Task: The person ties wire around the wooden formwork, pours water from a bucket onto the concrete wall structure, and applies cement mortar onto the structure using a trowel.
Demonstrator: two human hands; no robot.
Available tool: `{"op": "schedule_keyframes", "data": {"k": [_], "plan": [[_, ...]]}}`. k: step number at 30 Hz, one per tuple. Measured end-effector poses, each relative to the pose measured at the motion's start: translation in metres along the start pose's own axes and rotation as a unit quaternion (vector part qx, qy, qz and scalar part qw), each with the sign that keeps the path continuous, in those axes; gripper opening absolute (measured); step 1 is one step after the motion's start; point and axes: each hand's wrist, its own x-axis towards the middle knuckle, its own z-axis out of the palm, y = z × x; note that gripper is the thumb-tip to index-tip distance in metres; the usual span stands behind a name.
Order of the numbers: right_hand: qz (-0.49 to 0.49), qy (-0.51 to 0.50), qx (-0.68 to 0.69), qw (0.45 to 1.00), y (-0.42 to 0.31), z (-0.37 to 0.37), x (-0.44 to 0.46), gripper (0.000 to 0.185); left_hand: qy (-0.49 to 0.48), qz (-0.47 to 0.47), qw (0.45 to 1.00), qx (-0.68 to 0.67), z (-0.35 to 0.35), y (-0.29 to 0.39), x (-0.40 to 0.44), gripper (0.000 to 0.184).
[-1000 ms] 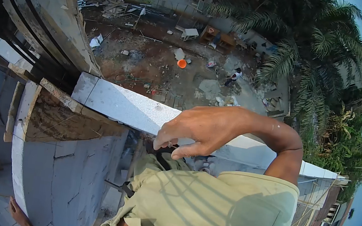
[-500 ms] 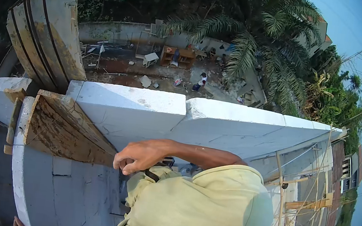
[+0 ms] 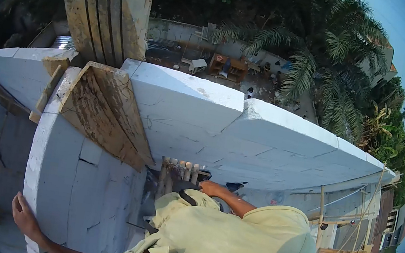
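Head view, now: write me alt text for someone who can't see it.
From above, a person's left hand is at the edge of a white wall; the right hand is low by the shirt, its grip unclear. Boards stand where walls meet, with a palm and cluttered yard beyond.

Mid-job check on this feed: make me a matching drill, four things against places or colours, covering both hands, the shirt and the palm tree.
Column one
1. left hand
2. right hand
3. shirt
4. palm tree

Column two
A. green, upper right, beyond the white wall
B. pale yellow-green
C. lower left, at the edge of a block wall
D. close to the waist

Pairs: 1-C, 2-D, 3-B, 4-A
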Motion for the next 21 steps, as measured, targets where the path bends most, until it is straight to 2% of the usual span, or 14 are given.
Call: {"op": "schedule_keyframes", "data": {"k": [1,2,3,4,5,6,7,8,10,13,15,17,19,21], "plan": [[0.001,-0.013,0.009,1.0,0.011,0.015,0.014,0.038,0.03,-0.009,0.998,-0.048,0.005,-0.001,-0.004,0.048],[-0.043,-0.006,0.035,0.998,0.012,0.016,0.021,0.038,0.035,-0.025,0.998,-0.046,-0.004,0.019,-0.011,0.046],[-0.048,-0.017,-0.023,0.998,0.021,0.024,0.043,0.038,0.052,-0.051,0.996,-0.046,-0.011,0.04,-0.021,0.043],[-0.071,0.008,0.051,0.996,0.063,0.054,0.079,0.045,0.068,-0.061,0.995,-0.032,-0.014,0.044,-0.023,0.04],[-0.07,0.009,0.08,0.994,0.031,0.033,0.076,0.042,0.093,-0.064,0.993,-0.034,-0.012,0.038,-0.021,0.04],[-0.065,0.005,0.107,0.992,0.001,0.008,0.072,0.04,0.122,-0.041,0.991,-0.035,-0.013,0.034,-0.022,0.043],[-0.087,-0.022,0.077,0.993,-0.007,-0.001,0.09,0.04,0.18,0.023,0.982,-0.047,-0.008,0.023,-0.022,0.04],[-0.112,-0.053,0.041,0.991,-0.008,-0.006,0.117,0.039,0.263,0.125,0.956,-0.031,-0.007,0.016,-0.024,0.035],[-0.147,-0.114,-0.015,0.983,-0.023,-0.018,0.165,0.038,0.359,0.227,0.905,0.035,-0.022,0.019,-0.052,0.028],[-0.15,-0.201,-0.064,0.966,-0.072,-0.042,0.228,0.037,0.382,0.223,0.896,0.037,-0.005,0.018,-0.131,0.024],[-0.121,-0.241,-0.062,0.961,-0.109,-0.05,0.26,0.037,0.327,0.179,0.927,0.054,0.018,0.008,-0.199,0.024],[-0.094,-0.265,-0.054,0.958,-0.142,-0.053,0.289,0.036,0.259,0.078,0.962,0.014,0.071,-0.024,-0.272,0.022],[-0.076,-0.285,-0.055,0.954,-0.171,-0.056,0.315,0.035,0.147,-0.091,0.985,0.019,0.129,-0.058,-0.369,0.02],[-0.068,-0.305,-0.063,0.948,-0.198,-0.054,0.336,0.035,0.073,-0.266,0.96,0.053,0.171,-0.067,-0.475,0.026]]}}
